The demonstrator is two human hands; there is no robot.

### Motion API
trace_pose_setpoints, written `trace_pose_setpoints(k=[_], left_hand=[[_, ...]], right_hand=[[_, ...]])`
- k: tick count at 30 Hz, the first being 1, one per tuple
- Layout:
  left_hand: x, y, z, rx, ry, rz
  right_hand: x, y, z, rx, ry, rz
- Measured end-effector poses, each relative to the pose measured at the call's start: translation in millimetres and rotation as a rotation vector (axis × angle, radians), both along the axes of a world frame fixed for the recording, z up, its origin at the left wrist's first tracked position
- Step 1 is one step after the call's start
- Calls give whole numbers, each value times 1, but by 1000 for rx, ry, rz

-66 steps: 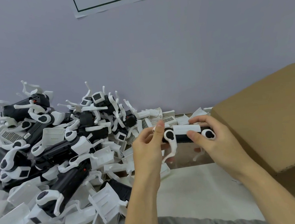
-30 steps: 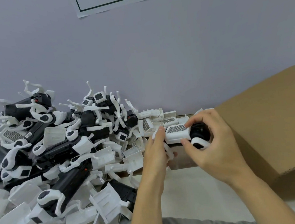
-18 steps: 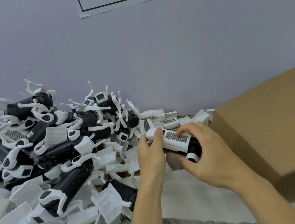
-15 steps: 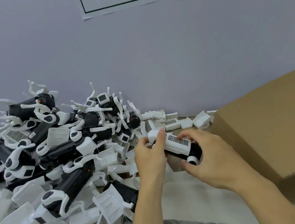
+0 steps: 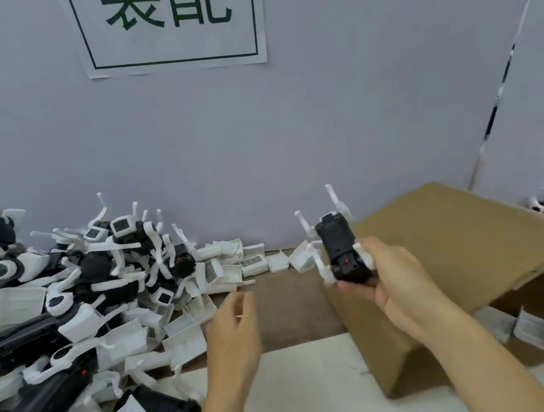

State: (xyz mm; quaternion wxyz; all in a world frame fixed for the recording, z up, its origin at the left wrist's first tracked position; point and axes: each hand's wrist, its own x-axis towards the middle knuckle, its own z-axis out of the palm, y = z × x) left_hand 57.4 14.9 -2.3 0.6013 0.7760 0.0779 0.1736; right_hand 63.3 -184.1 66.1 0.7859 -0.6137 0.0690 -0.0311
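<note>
My right hand [image 5: 396,281] grips a black plastic body with white curved arms [image 5: 341,247], held up in front of the cardboard box [image 5: 465,251]. The part points away from me, its white prongs sticking up. My left hand [image 5: 234,332] hovers lower and to the left with relaxed fingers and holds nothing. A big heap of the same black and white parts [image 5: 56,318] covers the left of the table.
Loose white covers with barcode labels [image 5: 253,263] lie along the wall behind my hands. A paper sign with green characters [image 5: 172,24] hangs on the grey wall. More white pieces [image 5: 536,333] lie under the box flap at right.
My left hand has let go of the part and dropped down to the left. My right hand has carried the part up and right toward the box, turning it end-on. The camera tilted upward.
</note>
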Motion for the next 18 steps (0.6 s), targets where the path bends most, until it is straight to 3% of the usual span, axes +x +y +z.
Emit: trace_pose_setpoints(k=[4, 9, 12, 18], left_hand=[[-6, -19, -9, 367, 66, -114], [-18, -19, -7, 829, 151, -247], [-22, -1, 17, 1140, 132, -275], [24, 73, 104, 1289, -74, 50]], right_hand=[[14, -63, 58, 421, -106, -182], [33, -114, 86, 649, -140, -223], [38, -89, 83, 492, -89, -119], [17, 17, 45, 66, -108, 124]])
